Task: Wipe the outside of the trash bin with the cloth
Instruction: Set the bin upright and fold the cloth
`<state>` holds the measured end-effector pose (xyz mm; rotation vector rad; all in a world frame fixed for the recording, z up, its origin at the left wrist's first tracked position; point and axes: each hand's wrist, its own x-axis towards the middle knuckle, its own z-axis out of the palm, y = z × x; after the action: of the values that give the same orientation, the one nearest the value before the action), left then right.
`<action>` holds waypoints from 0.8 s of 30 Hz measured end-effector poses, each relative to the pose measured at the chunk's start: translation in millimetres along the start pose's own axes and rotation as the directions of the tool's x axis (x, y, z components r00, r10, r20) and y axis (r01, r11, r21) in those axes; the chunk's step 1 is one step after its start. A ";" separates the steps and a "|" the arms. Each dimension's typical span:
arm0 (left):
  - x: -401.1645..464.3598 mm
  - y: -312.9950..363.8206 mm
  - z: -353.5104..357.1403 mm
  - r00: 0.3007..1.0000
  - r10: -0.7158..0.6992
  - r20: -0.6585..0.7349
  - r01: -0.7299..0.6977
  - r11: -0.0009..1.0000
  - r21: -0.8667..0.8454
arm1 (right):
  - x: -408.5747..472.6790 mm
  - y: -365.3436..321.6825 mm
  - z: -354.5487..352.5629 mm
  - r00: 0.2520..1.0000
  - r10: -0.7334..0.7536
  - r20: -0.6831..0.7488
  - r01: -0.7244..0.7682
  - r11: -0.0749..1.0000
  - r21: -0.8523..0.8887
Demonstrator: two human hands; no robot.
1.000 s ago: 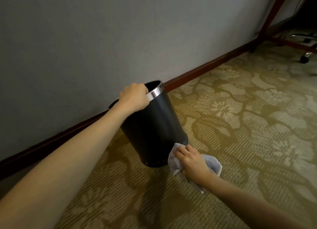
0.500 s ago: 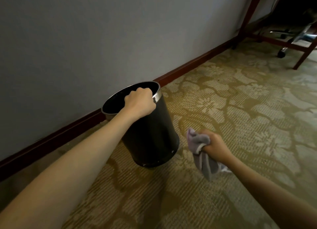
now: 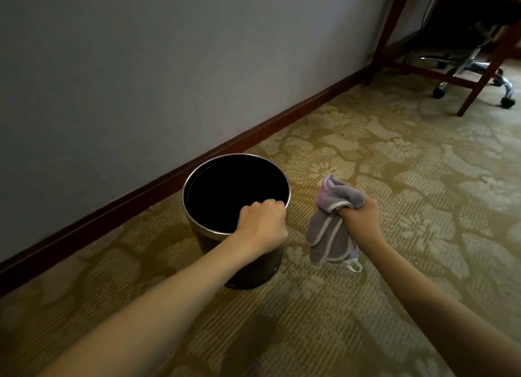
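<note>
A black round trash bin [image 3: 253, 275] with a silver rim stands upright on the carpet near the wall, its dark inside facing up. My left hand [image 3: 262, 224] grips the rim on the near right side, fingers curled over the edge. My right hand [image 3: 362, 215] holds a bunched grey-lilac cloth [image 3: 329, 235] with a pale border, a short way to the right of the bin and apart from it. The cloth hangs down below my fist.
A grey wall with a dark wooden skirting board [image 3: 253, 139] runs behind the bin. Patterned carpet [image 3: 394, 179] spreads to the right. At the far right stand wooden desk legs [image 3: 485, 77] and a wheeled office chair base [image 3: 473, 66].
The bin has gone from tilted to upright. My right hand has lifted the cloth off the bin's lower side and drawn it away to the right, bunched in the fist.
</note>
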<state>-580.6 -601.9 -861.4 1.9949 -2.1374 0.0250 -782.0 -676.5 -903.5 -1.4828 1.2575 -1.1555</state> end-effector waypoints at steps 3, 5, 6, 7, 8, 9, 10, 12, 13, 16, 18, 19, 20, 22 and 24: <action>0.5 -6.6 1.5 1.000 -0.025 0.017 0.027 0.995 -0.099 | 3.8 -3.2 1.0 0.998 0.019 -0.054 -0.017 0.999 0.042; 0.3 -15.3 0.0 0.998 -0.034 0.054 0.049 0.952 -0.303 | 10.1 -12.0 5.4 0.997 0.031 -0.074 -0.024 0.995 0.098; 0.3 -20.8 -2.2 0.996 -0.048 0.071 0.075 0.892 -0.445 | 13.7 -18.9 8.4 0.997 0.025 -0.077 -0.016 0.993 0.121; 0.1 -26.3 -4.4 0.995 -0.076 0.071 0.104 0.810 -0.577 | 17.3 -27.3 11.6 0.997 0.010 -0.074 0.001 0.989 0.145; -0.3 -31.2 -6.1 0.991 -0.118 0.060 0.128 0.728 -0.674 | 20.2 -36.8 15.0 0.998 -0.011 -0.068 0.023 0.984 0.177; -0.4 -35.3 -8.5 0.985 -0.164 0.053 0.149 0.658 -0.738 | 23.3 -47.2 18.7 0.997 -0.032 -0.065 0.045 0.976 0.213; 0.0 -38.0 -11.7 0.976 -0.208 0.057 0.173 0.597 -0.784 | 26.0 -57.8 22.5 0.997 -0.038 -0.067 0.053 0.969 0.243; 3.8 -40.0 -21.9 0.955 -0.281 0.093 0.225 0.483 -0.846 | 32.3 -81.2 28.7 0.995 0.016 -0.097 0.012 0.961 0.277; 6.0 -39.3 -30.0 0.941 -0.316 0.121 0.254 0.424 -0.869 | 35.9 -96.0 30.9 0.990 0.061 -0.125 -0.023 0.958 0.284; 12.6 -29.7 -71.4 0.868 -0.417 0.268 0.372 0.190 -0.908 | 45.5 -157.4 33.5 0.972 0.173 -0.159 -0.103 0.922 0.374; 16.1 -20.5 -110.9 0.798 -0.439 0.413 0.471 0.025 -0.882 | 48.8 -210.1 31.7 0.967 0.212 -0.138 -0.125 0.875 0.468; 19.5 -15.1 -135.1 0.761 -0.417 0.496 0.517 -0.070 -0.853 | 50.7 -238.1 30.0 0.965 0.230 -0.127 -0.139 0.858 0.495; 23.5 -9.5 -162.8 0.720 -0.380 0.580 0.553 -0.191 -0.811 | 52.7 -266.6 28.5 0.963 0.244 -0.111 -0.155 0.845 0.511; 33.6 0.2 -222.8 0.674 -0.248 0.696 0.559 -0.444 -0.700 | 57.8 -326.4 25.5 0.967 0.247 -0.063 -0.178 0.830 0.528; 46.4 7.3 -288.6 0.723 -0.092 0.685 0.490 -0.630 -0.602 | 63.6 -390.4 20.8 0.975 0.221 -0.013 -0.180 0.823 0.539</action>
<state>-548.2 -600.9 -570.8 1.0690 -0.1943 -1.7232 -678.2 -687.5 -521.4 -0.8742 0.9959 -1.2941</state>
